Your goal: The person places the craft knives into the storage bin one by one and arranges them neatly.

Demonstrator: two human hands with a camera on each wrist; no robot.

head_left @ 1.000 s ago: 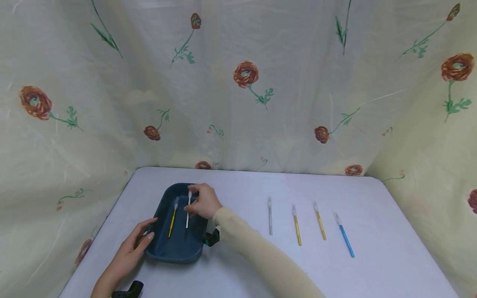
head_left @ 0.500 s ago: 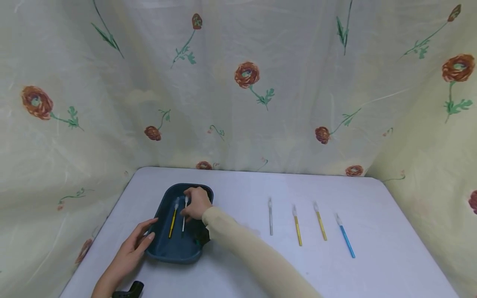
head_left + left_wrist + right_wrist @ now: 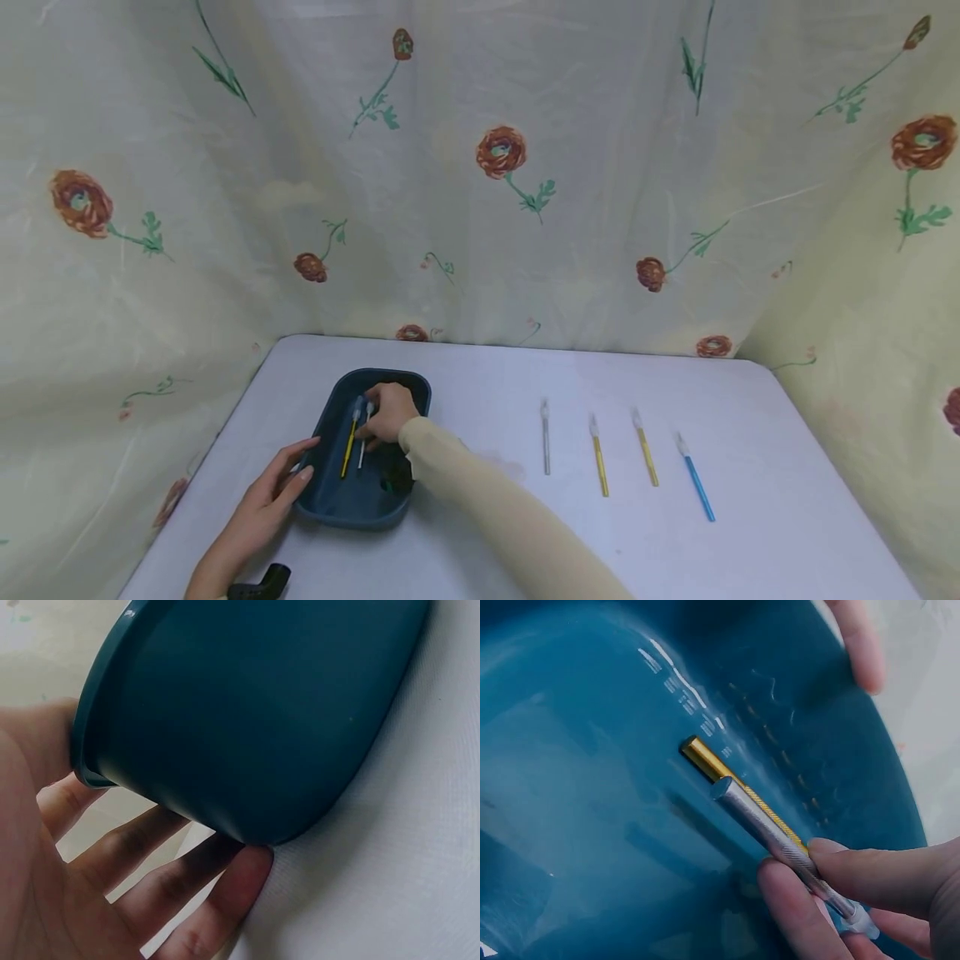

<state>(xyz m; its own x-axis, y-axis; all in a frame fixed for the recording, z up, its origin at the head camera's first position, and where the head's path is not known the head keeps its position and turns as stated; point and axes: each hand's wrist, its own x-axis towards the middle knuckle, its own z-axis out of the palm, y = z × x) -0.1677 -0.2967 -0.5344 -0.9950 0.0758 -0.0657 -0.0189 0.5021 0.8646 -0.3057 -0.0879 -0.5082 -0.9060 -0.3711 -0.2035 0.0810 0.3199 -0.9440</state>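
Observation:
A dark blue tray (image 3: 352, 522) stands on the left part of the table. My right hand (image 3: 393, 413) reaches into it and pinches a silver craft knife (image 3: 757, 815) between thumb and fingers, its clear-capped end toward the palm. Right alongside lies a gold craft knife (image 3: 707, 759) on the tray's floor, its capped end hidden by the hand in the right wrist view. My left hand (image 3: 258, 500) rests against the tray's left side. Its fingers (image 3: 161, 889) reach fairly straight to the outer wall, while the thumb is at the rim.
To the right of the tray lie a silver craft knife (image 3: 546, 437), two gold ones (image 3: 602, 462) and a blue one (image 3: 697, 483), capped ends pointing away. A flowered curtain (image 3: 465, 208) hangs behind the white table (image 3: 480, 500).
My right hand has moved left and lower in the tray, bringing the silver craft knife close beside the gold one. My left hand stays at the tray's side.

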